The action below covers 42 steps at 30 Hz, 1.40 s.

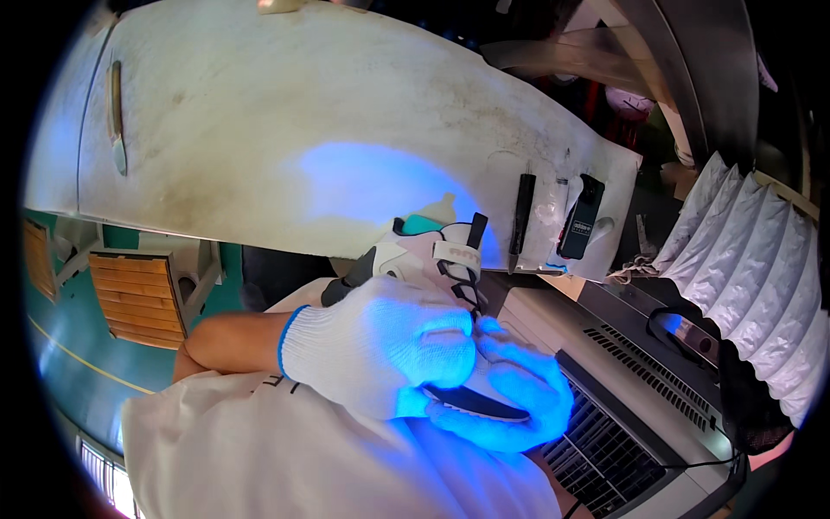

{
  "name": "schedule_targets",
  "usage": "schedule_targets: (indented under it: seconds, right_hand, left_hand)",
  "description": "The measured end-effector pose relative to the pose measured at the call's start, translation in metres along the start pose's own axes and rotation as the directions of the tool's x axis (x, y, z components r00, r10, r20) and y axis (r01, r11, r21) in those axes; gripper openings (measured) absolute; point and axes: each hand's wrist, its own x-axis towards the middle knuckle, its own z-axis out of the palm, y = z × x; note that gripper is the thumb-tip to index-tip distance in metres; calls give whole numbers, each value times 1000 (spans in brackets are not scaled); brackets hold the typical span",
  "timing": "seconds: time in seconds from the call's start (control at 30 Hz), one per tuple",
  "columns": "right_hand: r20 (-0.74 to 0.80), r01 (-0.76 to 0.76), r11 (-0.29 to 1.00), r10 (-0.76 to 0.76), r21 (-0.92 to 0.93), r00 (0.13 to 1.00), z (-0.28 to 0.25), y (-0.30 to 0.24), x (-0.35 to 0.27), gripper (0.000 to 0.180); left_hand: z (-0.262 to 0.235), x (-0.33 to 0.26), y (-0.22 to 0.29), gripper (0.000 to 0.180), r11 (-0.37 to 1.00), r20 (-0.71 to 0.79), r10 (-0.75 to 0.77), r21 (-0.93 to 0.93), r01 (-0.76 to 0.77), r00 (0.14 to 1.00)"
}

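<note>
Left hand (pixel 398 342) and right hand (pixel 519 394) clamp the shoe (pixel 425 251), with table (pixel 216 112) and phone (pixel 582 218) beyond.

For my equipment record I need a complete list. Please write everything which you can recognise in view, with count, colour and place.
Shoe: one, mainly white, lower centre
Workbench: one, off-white, across the top
Wooden-handled knife: one, brown, upper left
Slim tool: one, black, workbench's right end
Phone: one, black, right of the slim tool
Slatted wooden tops: two, brown, far left
Floor: one, green, lower left
Machine: one, grey, lower right
Ribbed duct: one, silvery, far right
Upper-right clutter: too dim to count
Shirt: one, white, bottom centre
Left grip: one, white-gloved, on the shoe
Right grip: one, white-gloved, round the shoe's lower end
</note>
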Motion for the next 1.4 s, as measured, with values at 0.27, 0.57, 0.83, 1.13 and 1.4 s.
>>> schedule_targets:
  seconds: [0.27,0.57,0.83,1.13,1.4]
  right_hand:
    - [-237,-183,944,251,275,938,26,95,-35,76]
    - [-277,85,818,93,569,956,99,176,-6,73]
    - [-186,-15,773,172,634,967,88,167,-3,60]
    - [-42,-280,759,375,588,926,84,159,22,35]
    - [-215,144,989,-149,-38,965,71,140,6,88]
  left_hand:
    - [24,45,2,42,966,-28,-228,120,230,973]
    - [15,60,-28,41,725,210,-481,642,251,851]
    - [8,71,-18,41,683,196,-571,651,330,797]
    - [16,74,-26,57,691,237,-506,687,225,829]
    - [-34,52,4,74,782,68,-514,448,434,855]
